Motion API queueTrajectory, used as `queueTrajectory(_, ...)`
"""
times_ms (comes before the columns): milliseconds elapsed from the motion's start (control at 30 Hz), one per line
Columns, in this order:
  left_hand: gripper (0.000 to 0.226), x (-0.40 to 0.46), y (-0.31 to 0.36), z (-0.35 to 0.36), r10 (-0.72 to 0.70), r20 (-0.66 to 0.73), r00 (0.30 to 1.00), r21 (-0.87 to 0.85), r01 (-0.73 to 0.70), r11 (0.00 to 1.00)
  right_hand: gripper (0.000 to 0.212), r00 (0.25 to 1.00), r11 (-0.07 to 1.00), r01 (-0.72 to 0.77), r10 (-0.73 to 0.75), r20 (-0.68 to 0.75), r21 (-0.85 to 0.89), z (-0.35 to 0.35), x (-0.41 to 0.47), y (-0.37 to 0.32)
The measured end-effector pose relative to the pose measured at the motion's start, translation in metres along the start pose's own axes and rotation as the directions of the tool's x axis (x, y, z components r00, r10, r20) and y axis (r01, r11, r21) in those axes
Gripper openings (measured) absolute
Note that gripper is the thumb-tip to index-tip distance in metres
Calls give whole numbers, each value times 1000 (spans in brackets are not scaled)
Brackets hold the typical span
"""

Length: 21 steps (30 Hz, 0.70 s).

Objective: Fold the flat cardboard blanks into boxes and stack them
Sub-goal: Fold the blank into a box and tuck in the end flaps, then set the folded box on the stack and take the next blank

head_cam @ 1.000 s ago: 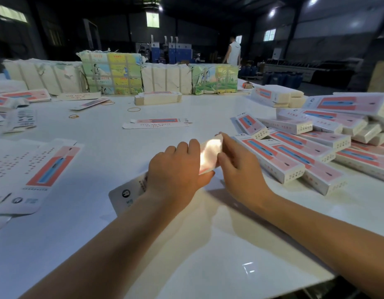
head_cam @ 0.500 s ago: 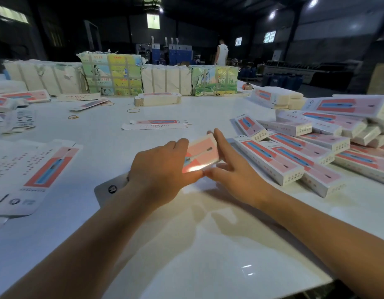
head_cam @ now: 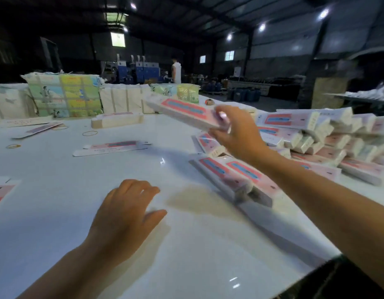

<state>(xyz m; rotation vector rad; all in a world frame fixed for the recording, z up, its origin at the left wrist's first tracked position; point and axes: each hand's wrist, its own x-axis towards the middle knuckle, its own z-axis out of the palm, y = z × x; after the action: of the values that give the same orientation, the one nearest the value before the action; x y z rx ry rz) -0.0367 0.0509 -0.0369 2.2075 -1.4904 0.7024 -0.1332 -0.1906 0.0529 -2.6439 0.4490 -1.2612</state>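
My right hand point(head_cam: 236, 132) grips one end of a long folded box point(head_cam: 184, 113), white with a pink and blue panel, and holds it in the air above the table, tilted up to the left. Below and right of it lies the pile of folded boxes point(head_cam: 311, 134). My left hand point(head_cam: 126, 214) hovers low over the white table point(head_cam: 57, 201) with relaxed fingers and holds nothing. A flat blank point(head_cam: 113, 146) lies further back on the table. Another flat blank point(head_cam: 1, 190) shows at the left edge.
Bundles of wrapped packs point(head_cam: 63, 96) line the far side of the table. Rubber bands point(head_cam: 90, 133) and a small stack of blanks point(head_cam: 117, 119) lie near them. A person point(head_cam: 176, 70) stands in the dark hall behind. The table's front edge runs at the lower right.
My right hand has lifted the box off the table and swung it up toward the pile. My left hand has let go. The view has turned to the right.
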Motion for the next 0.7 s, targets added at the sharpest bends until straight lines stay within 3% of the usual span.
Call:
queueTrajectory(100, 56, 0, -6, 20, -42, 141, 989, -116, 58, 992, 29, 935, 976, -219, 206, -290, -10, -57, 39, 73)
queueTrajectory(200, 38, 0, -22, 45, -13, 158, 987, -66, 24, 998, 28, 815, 879, -460, 363, -451, -126, -109, 48, 151)
queueTrajectory(300, 48, 2, -44, 68, -76, 289, 954, 5, 77, 997, 32, 732, 639, -681, 575, -366, -358, -136, 30, 208)
queueTrajectory(400, 53, 0, -55, 79, -87, 329, 940, 16, 86, 996, 36, 702, 536, -694, 651, -288, -480, -139, 15, 225)
queueTrajectory(500, 42, 4, -38, 61, -67, 255, 965, -8, 72, 997, 38, 756, 590, -652, 553, -350, -476, -136, 26, 207)
queueTrajectory(600, 32, 6, -12, 30, -13, 103, 995, -88, 22, 996, 41, 849, 793, -497, 360, -387, -353, -126, 49, 158)
queueTrajectory(700, 52, 9, 3, 14, -79, 205, 976, -140, 109, 984, 36, 930, 956, -213, 135, -341, -203, -96, 61, 80)
